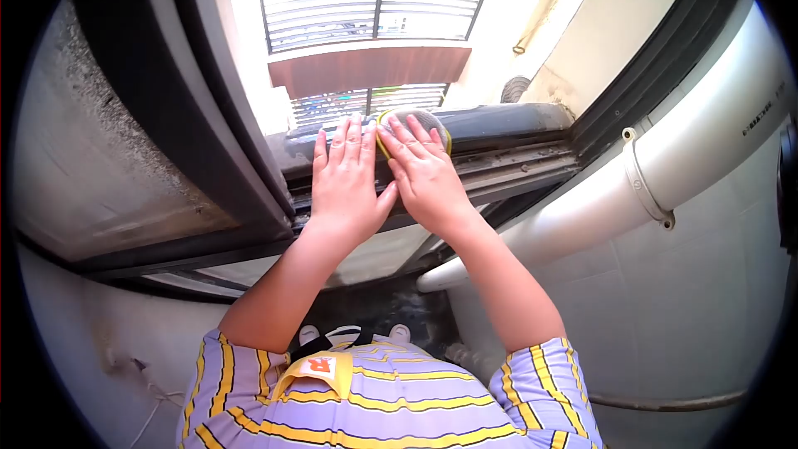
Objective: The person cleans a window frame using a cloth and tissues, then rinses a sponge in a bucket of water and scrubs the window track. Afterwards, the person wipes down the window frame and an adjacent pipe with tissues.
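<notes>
My right hand [422, 173] lies flat, fingers spread, on a round grey scrubbing pad [436, 123] with a yellow edge. The pad is under the fingers, against the dark window sill [490, 126]; most of its surface is covered. Beside it, my left hand [347, 176] is stretched out flat on the sill, its fingertips near the pad's left edge. Both thumbs almost meet in the middle. Whether anything lies under the left palm is hidden.
Below the hands runs a dirty window track [515, 170]. A dark frame [224, 91] rises at left, next to a stained pane [125, 150]. A thick white pipe [582, 216] with a clamp [642, 179] slants along the right. Outside is a slatted grille [332, 4].
</notes>
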{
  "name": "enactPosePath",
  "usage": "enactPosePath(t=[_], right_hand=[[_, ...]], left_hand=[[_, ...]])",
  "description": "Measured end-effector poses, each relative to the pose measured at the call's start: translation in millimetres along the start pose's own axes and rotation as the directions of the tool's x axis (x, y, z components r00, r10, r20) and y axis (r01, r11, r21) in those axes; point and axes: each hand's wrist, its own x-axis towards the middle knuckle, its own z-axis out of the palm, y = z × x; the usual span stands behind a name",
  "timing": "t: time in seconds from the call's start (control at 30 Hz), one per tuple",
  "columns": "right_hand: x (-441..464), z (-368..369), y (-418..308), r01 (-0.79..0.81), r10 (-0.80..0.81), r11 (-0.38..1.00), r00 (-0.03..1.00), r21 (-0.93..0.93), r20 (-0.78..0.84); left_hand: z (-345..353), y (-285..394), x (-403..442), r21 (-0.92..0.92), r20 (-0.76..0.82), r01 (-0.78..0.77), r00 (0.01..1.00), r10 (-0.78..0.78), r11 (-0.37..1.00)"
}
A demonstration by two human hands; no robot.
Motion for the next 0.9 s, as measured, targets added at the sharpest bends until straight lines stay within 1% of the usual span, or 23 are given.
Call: enactPosePath(t=[0.03,0.07,0.1,0.13,0.17,0.2,0.23,0.27,0.3,0.37,0.4,0.43,0.47,0.5,0.57,0.67,0.7,0.73,0.77,0.83,0.9], right_hand=[[0,-4,1,-0.006,0.006,1.0,1.0,-0.003,-0.004],[0,-13,8,-0.012,0.012,1.0,0.999,-0.007,0.03],[0,-20,27,-0.071,0.072,0.994,0.997,-0.081,0.016],[-4,-29,52,-0.177,0.173,0.968,0.984,-0.177,-0.035],[-8,-43,82,-0.313,0.305,0.921,0.95,-0.234,-0.07],[-14,-56,120,-0.407,0.394,0.866,0.913,-0.292,-0.106],[-20,-65,156,-0.535,0.506,0.797,0.845,-0.279,-0.174],[-25,-78,172,-0.617,0.577,0.759,0.786,-0.207,-0.222],[-21,-78,178,-0.627,0.576,0.744,0.777,-0.233,-0.253],[-21,-66,182,-0.64,0.576,0.738,0.762,-0.214,-0.295],[-19,-60,171,-0.609,0.551,0.768,0.786,-0.199,-0.279],[-13,-58,142,-0.58,0.536,0.79,0.811,-0.198,-0.236],[-12,-48,121,-0.51,0.472,0.838,0.856,-0.195,-0.213],[-9,-43,92,-0.467,0.441,0.866,0.882,-0.179,-0.168],[-12,-29,54,-0.395,0.378,0.91,0.915,-0.129,-0.14],[-14,-33,59,-0.372,0.354,0.915,0.926,-0.152,-0.133],[-11,-40,67,-0.421,0.406,0.887,0.906,-0.187,-0.115],[-8,-45,82,-0.51,0.487,0.829,0.86,-0.23,-0.149],[-6,-49,103,-0.592,0.561,0.76,0.806,-0.267,-0.19],[2,-67,162,-0.724,0.698,0.615,0.684,-0.312,-0.212],[12,-83,200,-0.837,0.799,0.473,0.539,-0.275,-0.267]], left_hand=[[2,-1,0,-0.016,-0.008,-0.001,1.0,0.001,1.0],[1,-1,-1,-0.059,-0.048,-0.015,0.999,0.012,0.998],[3,-1,-1,-0.048,-0.048,-0.009,0.999,0.007,0.999],[-2,1,-1,-0.034,-0.014,0.005,1.0,-0.005,0.999],[-7,3,0,-0.019,0.021,0.017,1.0,-0.017,1.0],[-7,3,0,-0.016,0.012,0.012,1.0,-0.011,1.0],[-6,3,0,-0.012,0.006,0.007,1.0,-0.007,1.0],[-5,3,-1,-0.007,0.003,0.001,1.0,-0.001,1.0],[-6,5,0,-0.008,0.017,0.007,1.0,-0.007,1.0],[-9,7,2,-0.004,0.039,0.017,0.999,-0.017,1.0],[-8,6,2,-0.02,0.036,0.016,0.999,-0.015,1.0],[-8,7,3,-0.019,0.025,0.015,1.0,-0.014,1.0],[-7,8,3,-0.017,0.017,0.015,1.0,-0.014,1.0],[-6,10,3,-0.016,0.01,0.017,1.0,-0.017,1.0],[-4,14,5,0.029,-0.022,-0.034,0.999,0.035,0.999],[1,38,10,-0.061,-0.023,-0.123,0.992,0.122,0.991],[6,44,13,-0.083,-0.016,-0.144,0.99,0.143,0.986],[12,46,16,-0.059,0.001,-0.148,0.989,0.148,0.987],[11,47,18,-0.078,0.008,-0.144,0.989,0.145,0.986],[9,45,19,-0.113,0.02,-0.139,0.99,0.142,0.984],[8,45,19,-0.124,0.007,-0.16,0.987,0.162,0.979]])
